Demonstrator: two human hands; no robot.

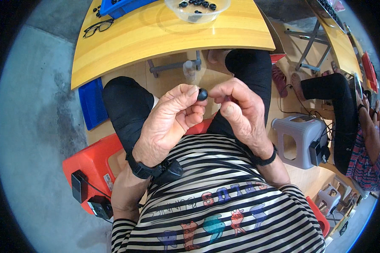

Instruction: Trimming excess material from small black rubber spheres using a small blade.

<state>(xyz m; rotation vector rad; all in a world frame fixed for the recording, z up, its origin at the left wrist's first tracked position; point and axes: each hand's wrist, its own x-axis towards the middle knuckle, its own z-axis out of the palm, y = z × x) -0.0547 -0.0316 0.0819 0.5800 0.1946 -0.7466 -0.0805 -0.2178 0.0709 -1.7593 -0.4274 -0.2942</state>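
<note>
My left hand (166, 116) pinches a small glossy black ball-like part (202, 94) between thumb and forefinger, above my lap. Its other fingers curl underneath. My right hand (242, 111) is just to the right of the black part, with its forefinger bent toward it. The right thumb stands apart from that fingertip, and I see nothing gripped there. Whether the right forefinger touches the part I cannot tell. Several similar black parts (205, 4) lie in a clear plastic bowl (198, 17) on the yellow wooden table (169, 38) in front of me.
A blue tray (131, 6), black-framed glasses (98, 28) and loose black parts (96, 12) are also on the table. Below its left edge is a blue bin (92, 103). I sit on a red stool (90, 158). A grey stool (299, 141), cables and another person (342, 114) are at right.
</note>
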